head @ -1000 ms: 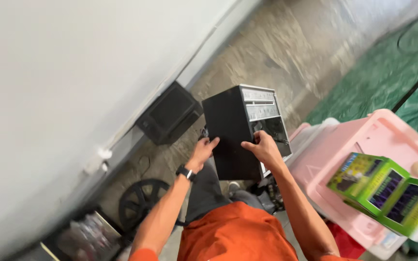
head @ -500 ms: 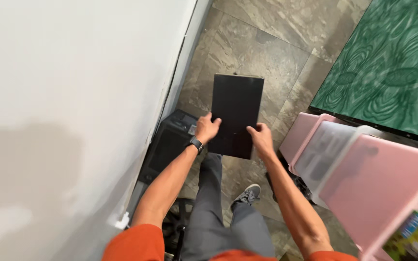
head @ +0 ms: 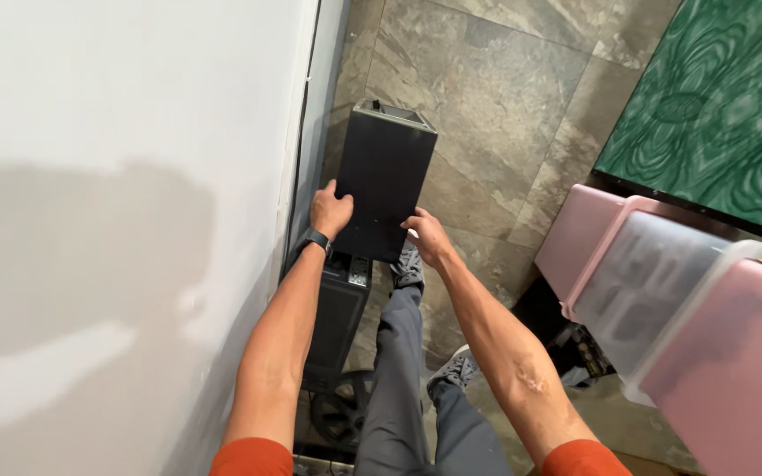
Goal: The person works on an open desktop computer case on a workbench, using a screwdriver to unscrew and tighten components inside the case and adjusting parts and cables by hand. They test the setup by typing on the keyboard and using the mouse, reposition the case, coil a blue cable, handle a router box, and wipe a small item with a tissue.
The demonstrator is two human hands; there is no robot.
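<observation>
I hold a black computer tower case [head: 386,176] upright over the stone floor, close to the white wall. My left hand [head: 330,210], with a dark watch on its wrist, grips the case's lower left edge. On the lower right edge my right hand [head: 428,236] grips it. The case's open top end points away from me. Whether the case rests on the floor I cannot tell.
Another black box-shaped unit [head: 337,317] stands against the wall [head: 116,220] under my left arm, with a round black fan [head: 346,410] below it. Pink plastic drawer bins [head: 663,300] stand at the right. A green patterned surface [head: 716,115] fills the upper right. My legs and shoes are below.
The case has moved forward and down along the wall, away from me. My arms have stretched out further. The view has tilted down toward the floor.
</observation>
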